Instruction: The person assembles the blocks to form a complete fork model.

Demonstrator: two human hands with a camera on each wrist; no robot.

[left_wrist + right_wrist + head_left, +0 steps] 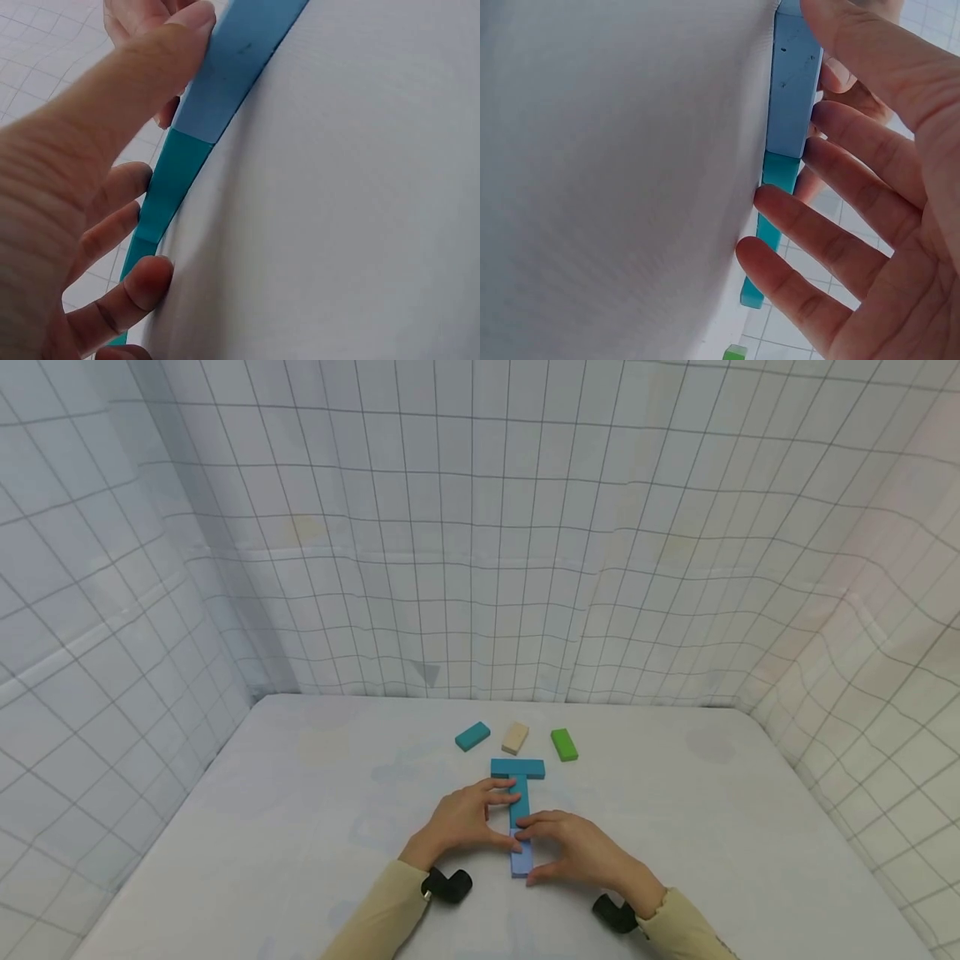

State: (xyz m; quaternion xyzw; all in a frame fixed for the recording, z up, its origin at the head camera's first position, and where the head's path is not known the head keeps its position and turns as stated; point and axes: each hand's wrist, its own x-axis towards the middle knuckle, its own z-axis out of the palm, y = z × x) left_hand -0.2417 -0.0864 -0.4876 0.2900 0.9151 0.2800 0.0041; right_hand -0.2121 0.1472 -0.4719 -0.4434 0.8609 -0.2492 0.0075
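Note:
A light blue block point(521, 864) lies end to end with a teal block point(519, 810), making an upright row on the white table. Across the row's far end lies a teal bar point(517, 767), so the whole forms a T. My left hand point(467, 817) touches the row from the left, its thumb against the light blue block point(232, 75) and its fingers spread along the teal part. From the right, my right hand point(581, 852) rests its thumb near the light blue block's near corner, with fingertips around the seam. Its spread fingers point(840, 172) line the row's side.
Behind the T lie three loose blocks: a teal one point(472, 737), a beige one point(515, 737) and a green one point(564, 745). Grid-patterned white curtains point(480, 568) hang at the back and both sides of the table point(300, 827).

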